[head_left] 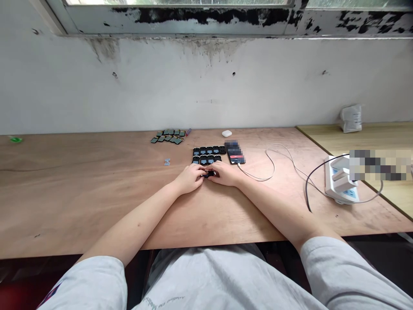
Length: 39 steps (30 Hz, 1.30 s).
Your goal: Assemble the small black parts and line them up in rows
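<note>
Between my hands, low over the wooden table [97,193], is a small black plastic housing [209,174]. My left hand [190,178] pinches its left end, and my right hand [224,173] grips the right end; the fingers cover much of it. Just beyond them lie two rows of similar black housings [209,150], several with pale blue-grey patches on top. Farther left sits a group of small green-grey screen-like modules [172,137] with dark edges. Two small pale blue pieces [167,162] lie to the left of the housings.
A phone [235,151] with a white charging cable [258,177] lies right of the housings. Behind are a white case [226,133] and a small purple tool [188,132]. A white power strip [332,181] with plugs stands right, and a plastic bag [351,118] by the wall.
</note>
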Motion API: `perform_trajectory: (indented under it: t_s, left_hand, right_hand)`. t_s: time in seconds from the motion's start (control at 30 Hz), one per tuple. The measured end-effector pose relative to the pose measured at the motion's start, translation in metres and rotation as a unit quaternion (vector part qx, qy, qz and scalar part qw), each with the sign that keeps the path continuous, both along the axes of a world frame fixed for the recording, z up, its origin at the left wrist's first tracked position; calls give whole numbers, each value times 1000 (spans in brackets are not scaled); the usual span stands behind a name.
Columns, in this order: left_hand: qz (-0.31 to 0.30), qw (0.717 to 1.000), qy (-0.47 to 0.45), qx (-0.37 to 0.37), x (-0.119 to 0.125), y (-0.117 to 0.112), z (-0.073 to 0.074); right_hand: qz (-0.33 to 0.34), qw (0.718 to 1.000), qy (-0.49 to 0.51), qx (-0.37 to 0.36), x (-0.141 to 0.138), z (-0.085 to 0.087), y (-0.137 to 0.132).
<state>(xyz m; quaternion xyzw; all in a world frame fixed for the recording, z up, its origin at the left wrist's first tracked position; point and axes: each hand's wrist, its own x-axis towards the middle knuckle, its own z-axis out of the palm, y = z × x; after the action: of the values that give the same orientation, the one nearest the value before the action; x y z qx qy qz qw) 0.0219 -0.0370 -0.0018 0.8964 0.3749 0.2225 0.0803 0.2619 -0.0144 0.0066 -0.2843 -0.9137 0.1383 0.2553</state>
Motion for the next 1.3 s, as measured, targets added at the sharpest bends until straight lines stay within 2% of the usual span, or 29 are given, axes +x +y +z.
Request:
perform_trajectory:
  t_s: [0.3,0.43,0.6,0.7,0.77,0.87,0.97,1.03,1.13,1.3]
  left_hand:
    - [23,998,-57,-19,3,4,-7]
    - [29,998,-41,-25,0,5,-9]
    - [-7,998,-51,-26,-7,3,-7]
    - [-13,998,-60,11,-6,-1,-2]
    - [23,997,-56,52,-6,-2,0]
    - [155,981,-66,96,-10,2,2]
    - [310,946,-61,75,-21,13,0]
    - [365,930,-40,28,-28,19,-1]
    - [361,932,-16,-16,-33,23,-4]
    - [286,958,0,4,-28,21,-7]
  right_hand:
    - [5,1000,7,-6,0,0,0]
    - [-1,1000,10,-14,0,1,-1]
    - [-4,1000,4,-11,0,0,-1]
    - [8,1000,1,30,0,0,-4]
    - [-15,997,19,73,-1,1,-7]
    - [-92,988,51,110,-1,1,-9]
    - [-122,985,49,111,0,-4,-3]
    - [-130,985,35,105,1,-8,2]
    - [-157,984,8,89,1,-13,7]
    - [-190,976,-45,94,-1,-16,8]
